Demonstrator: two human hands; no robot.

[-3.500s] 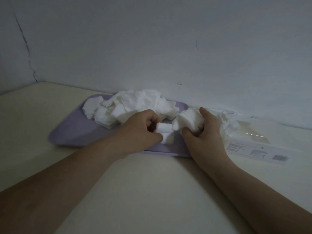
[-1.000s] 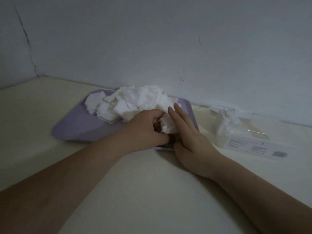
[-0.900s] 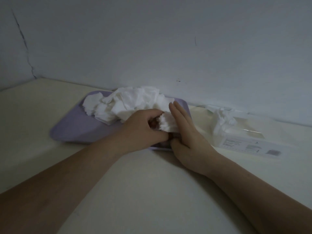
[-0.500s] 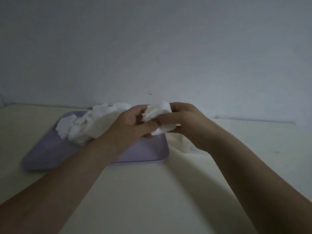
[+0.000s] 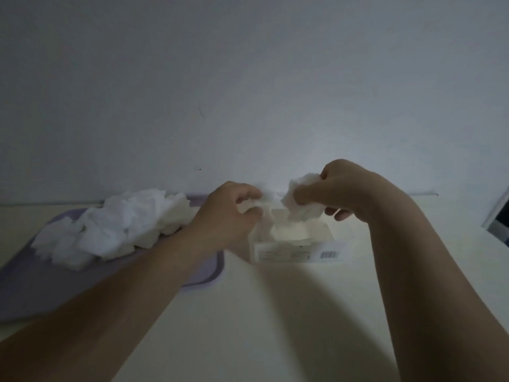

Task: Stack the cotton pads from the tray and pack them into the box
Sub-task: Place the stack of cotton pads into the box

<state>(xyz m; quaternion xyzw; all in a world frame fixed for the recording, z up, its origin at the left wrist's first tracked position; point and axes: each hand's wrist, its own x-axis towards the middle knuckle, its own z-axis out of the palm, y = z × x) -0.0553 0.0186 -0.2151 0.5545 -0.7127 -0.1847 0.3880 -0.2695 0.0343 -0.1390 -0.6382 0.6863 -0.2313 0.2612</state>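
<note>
Over the box (image 5: 297, 253), right hand (image 5: 347, 188) grips a pad wad (image 5: 301, 205); left hand (image 5: 228, 216) pinches blurry white pads (image 5: 257, 205), hiding box's left end. Tray (image 5: 198, 277) cut off at left.

Setting: plain indoor room, probably domestic; the exact type cannot be determined. Indicators: bare grey-white painted wall (image 5: 248, 78) filling the upper frame; cream tabletop (image 5: 275, 326) across the lower frame; lavender tray (image 5: 209, 277) of loose cotton pads (image 5: 124, 224) at left; barcode-labelled box (image 5: 297, 252) at centre. Lighting is dim.
</note>
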